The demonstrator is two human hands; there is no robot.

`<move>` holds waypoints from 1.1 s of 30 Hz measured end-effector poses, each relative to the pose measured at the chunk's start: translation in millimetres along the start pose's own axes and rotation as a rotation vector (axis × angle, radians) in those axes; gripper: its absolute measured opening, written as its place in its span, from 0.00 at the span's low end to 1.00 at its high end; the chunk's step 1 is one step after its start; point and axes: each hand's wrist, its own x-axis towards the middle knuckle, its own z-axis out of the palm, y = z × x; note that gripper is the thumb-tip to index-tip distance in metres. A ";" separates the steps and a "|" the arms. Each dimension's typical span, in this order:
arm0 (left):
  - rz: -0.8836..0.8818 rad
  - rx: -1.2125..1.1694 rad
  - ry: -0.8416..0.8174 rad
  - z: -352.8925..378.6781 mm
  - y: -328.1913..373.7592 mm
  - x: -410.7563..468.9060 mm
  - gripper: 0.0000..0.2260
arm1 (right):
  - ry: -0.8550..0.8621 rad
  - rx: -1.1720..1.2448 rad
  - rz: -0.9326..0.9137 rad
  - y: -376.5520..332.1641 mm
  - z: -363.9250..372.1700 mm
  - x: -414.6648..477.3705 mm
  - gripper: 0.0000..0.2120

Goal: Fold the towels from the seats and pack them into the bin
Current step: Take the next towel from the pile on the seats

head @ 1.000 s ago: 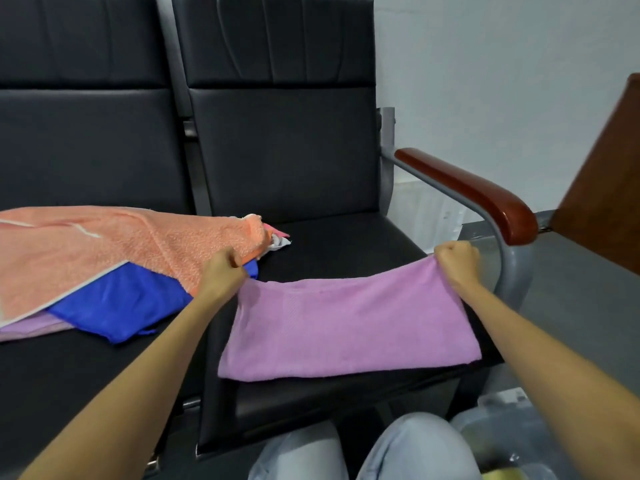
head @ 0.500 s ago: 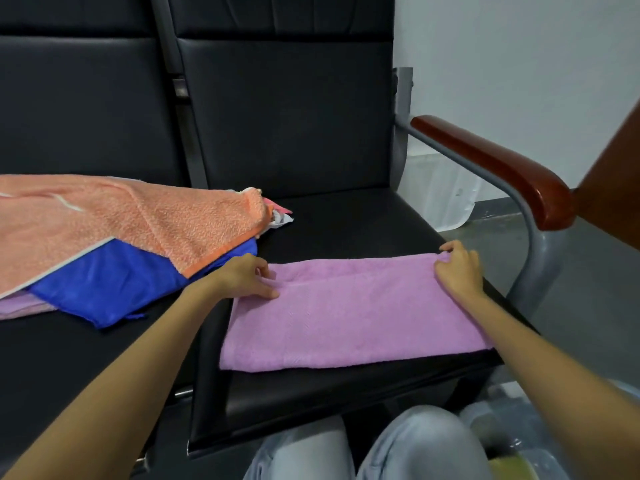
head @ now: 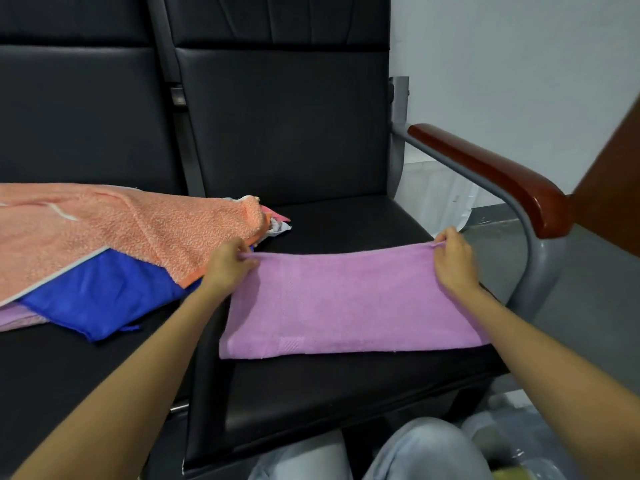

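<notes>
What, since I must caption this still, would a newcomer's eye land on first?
The purple towel lies flat on the right seat, its far corners pinched by the left hand and right hand. Next, the orange towel heaped over a blue cloth on the left seat.

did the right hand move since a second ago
Yes. The right hand shifted left, away from the grey armrest post, and now pinches the purple towel's far corner over the seat.

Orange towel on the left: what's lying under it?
A blue towel and a lilac edge poke out beneath the orange towel; anything further under is covered.
</notes>
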 end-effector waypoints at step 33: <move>-0.204 -0.605 -0.245 -40.8 100.8 -36.2 0.14 | -0.751 1.053 0.406 -154.8 28.0 -128.5 0.19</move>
